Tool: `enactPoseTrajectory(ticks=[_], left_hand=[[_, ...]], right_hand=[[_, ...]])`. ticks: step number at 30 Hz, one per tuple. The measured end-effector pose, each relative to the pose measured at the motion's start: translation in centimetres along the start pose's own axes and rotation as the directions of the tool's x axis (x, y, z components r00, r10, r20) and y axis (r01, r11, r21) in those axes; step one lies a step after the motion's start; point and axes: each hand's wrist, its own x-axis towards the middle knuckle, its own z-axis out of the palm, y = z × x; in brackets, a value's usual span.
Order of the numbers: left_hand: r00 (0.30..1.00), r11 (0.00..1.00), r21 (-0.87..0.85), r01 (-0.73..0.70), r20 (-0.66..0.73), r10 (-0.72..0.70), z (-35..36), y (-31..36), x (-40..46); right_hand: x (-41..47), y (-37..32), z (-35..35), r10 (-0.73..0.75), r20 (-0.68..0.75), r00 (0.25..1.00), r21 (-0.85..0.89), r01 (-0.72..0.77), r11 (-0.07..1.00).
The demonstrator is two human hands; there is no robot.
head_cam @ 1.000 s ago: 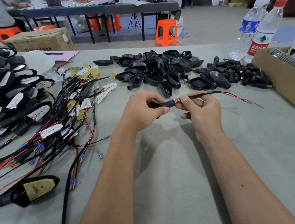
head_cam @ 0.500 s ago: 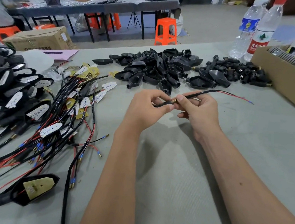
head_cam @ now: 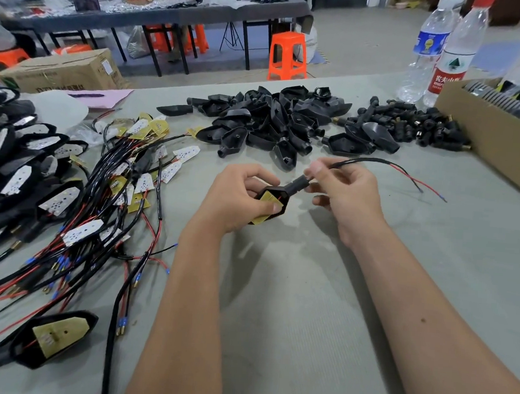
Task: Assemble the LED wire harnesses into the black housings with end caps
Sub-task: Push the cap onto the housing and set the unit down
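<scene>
My left hand point(head_cam: 236, 199) grips a black housing point(head_cam: 279, 195) with a yellow LED board inside, open face turned up toward me. My right hand point(head_cam: 343, 192) pinches the black end cap point(head_cam: 300, 181) on the housing's neck, where the harness wire point(head_cam: 379, 162) runs out to the right and ends in red and black leads. A pile of empty black housings point(head_cam: 267, 122) lies beyond my hands. End caps point(head_cam: 426, 126) are heaped to the right of it. Loose wire harnesses point(head_cam: 122, 192) with LED boards spread at the left.
Finished housings point(head_cam: 16, 159) are stacked at the far left, and one more point(head_cam: 51, 337) lies at the near left. A cardboard box point(head_cam: 490, 134) stands at the right, with two water bottles point(head_cam: 441, 52) behind it. Grey felt table point(head_cam: 306, 309) lies under my arms.
The housing has been turned so its open face with the yellow board shows. My right hand has lifted a little along the wire at the neck.
</scene>
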Motion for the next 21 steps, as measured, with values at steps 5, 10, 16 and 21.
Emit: enactPoseTrajectory(ticks=[5,10,16,21], left_hand=[[0.997,0.999,-0.039,-0.019,-0.069,0.016,0.5,0.0,0.0],[0.98,0.99,0.119,-0.08,-0.172,0.1,0.4,-0.2,-0.2],[0.96,0.979,0.201,-0.044,-0.262,0.097,0.5,-0.6,0.4],[0.956,0.978,0.19,0.08,-0.293,-0.021,1.5,-1.0,1.2]], right_hand=[[0.0,0.2,0.4,0.012,0.059,0.998,-0.002,-0.012,1.0],[0.3,0.3,0.0,0.044,-0.178,0.983,0.082,-0.029,0.996],[0.3,0.1,-0.1,0.027,-0.244,0.969,0.117,0.002,0.993],[-0.2,0.0,0.5,-0.079,-0.202,0.976,0.02,0.085,0.996]])
